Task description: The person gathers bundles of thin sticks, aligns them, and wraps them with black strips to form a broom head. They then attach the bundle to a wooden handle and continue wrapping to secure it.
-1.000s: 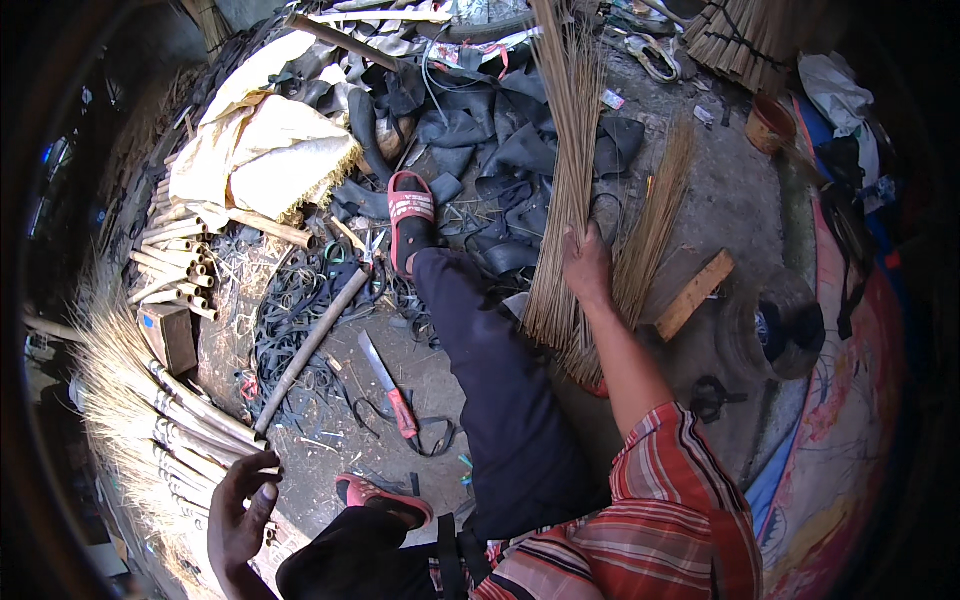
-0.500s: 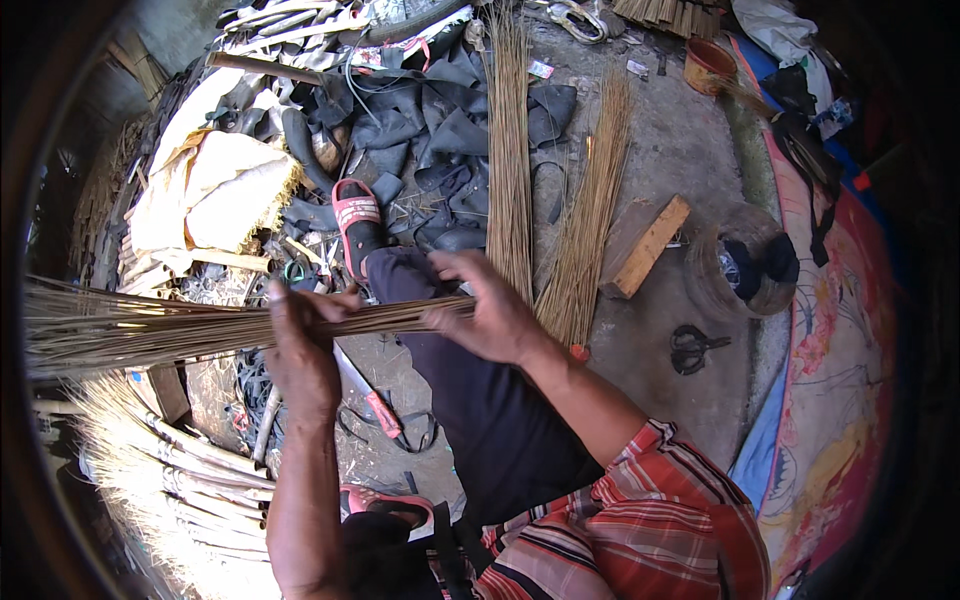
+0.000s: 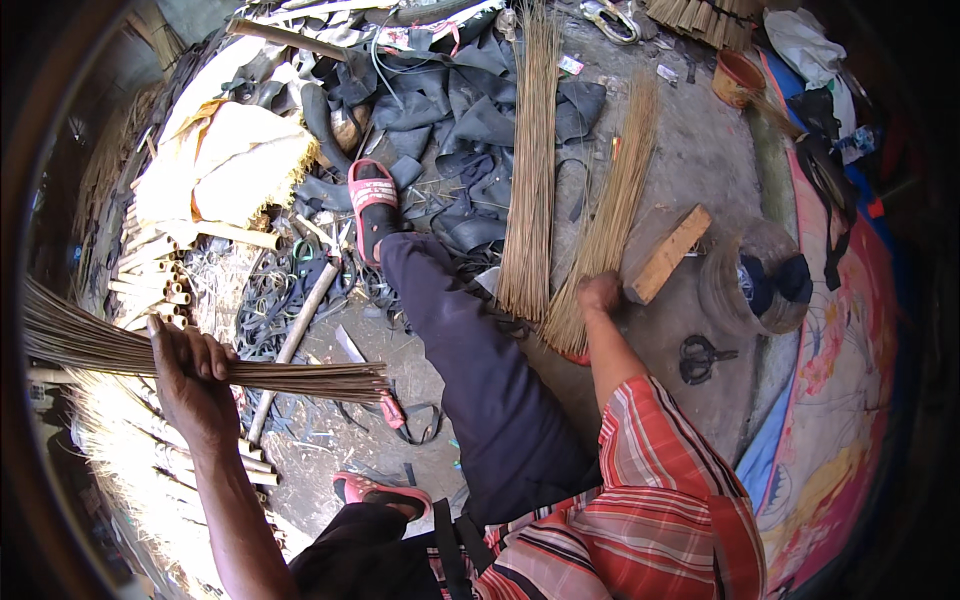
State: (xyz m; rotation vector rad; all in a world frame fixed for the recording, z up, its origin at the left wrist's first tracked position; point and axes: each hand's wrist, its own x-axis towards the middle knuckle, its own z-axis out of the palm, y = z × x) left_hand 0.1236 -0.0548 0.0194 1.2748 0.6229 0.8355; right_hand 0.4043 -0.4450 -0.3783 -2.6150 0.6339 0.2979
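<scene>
My left hand (image 3: 193, 375) is closed around a bundle of thin broom sticks (image 3: 305, 378), held level on the left side. Its even, cut ends point right and its long ends run off past the left rim. Farther right, my right hand (image 3: 600, 293) has its fingers curled at the lower part of a loose stick bundle (image 3: 622, 180) lying on the floor. The fingertips are partly hidden against the sticks. Beside it, to the left, lies another long stick bundle (image 3: 530, 170). A wooden block (image 3: 668, 255) rests just right of my right hand.
Black rubber scraps (image 3: 420, 110) cover the far floor. A red-handled knife (image 3: 392, 410) lies near my leg, and black scissors (image 3: 702, 358) lie at right. Finished brooms (image 3: 130, 450) are stacked at lower left. A brown pot (image 3: 738, 78) stands far right.
My right hand has left the held sticks and moved right to the loose bundle on the floor. My left hand has carried its bundle left and slightly down.
</scene>
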